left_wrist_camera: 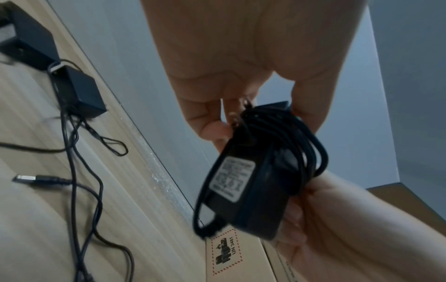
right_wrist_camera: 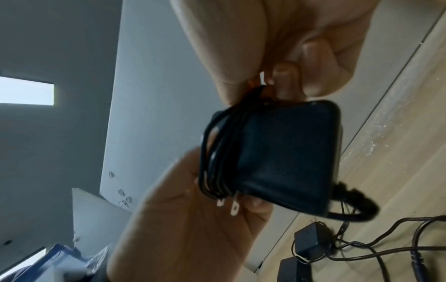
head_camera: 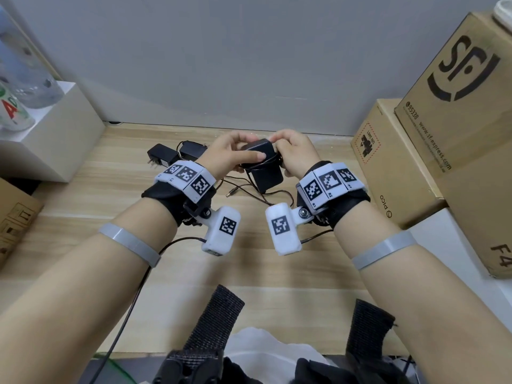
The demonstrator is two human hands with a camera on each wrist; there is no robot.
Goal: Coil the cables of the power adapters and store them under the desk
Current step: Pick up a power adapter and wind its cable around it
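A black power adapter (head_camera: pixel 256 152) with its cable wound round the body is held above the wooden desk (head_camera: pixel 249 259) by both hands. My left hand (head_camera: pixel 243 151) grips it from the left, thumb on top. My right hand (head_camera: pixel 282 151) grips its right end, where the cable turns lie. The left wrist view shows the adapter (left_wrist_camera: pixel 251 181) with its label and prongs, cable coiled beside them. In the right wrist view the adapter (right_wrist_camera: pixel 284 152) sits between both hands. Another adapter (head_camera: pixel 267 176) lies on the desk below, and two more (head_camera: pixel 162 157) (head_camera: pixel 191 149) lie to the left.
Loose thin cables (head_camera: pixel 266 195) and a barrel plug (head_camera: pixel 231 193) trail across the desk under the hands. Cardboard boxes (head_camera: pixel 396 162) (head_camera: pixel 465 106) stand at the right. A white box (head_camera: pixel 55 139) with bottles (head_camera: pixel 25 79) stands at the left. A grey wall is behind.
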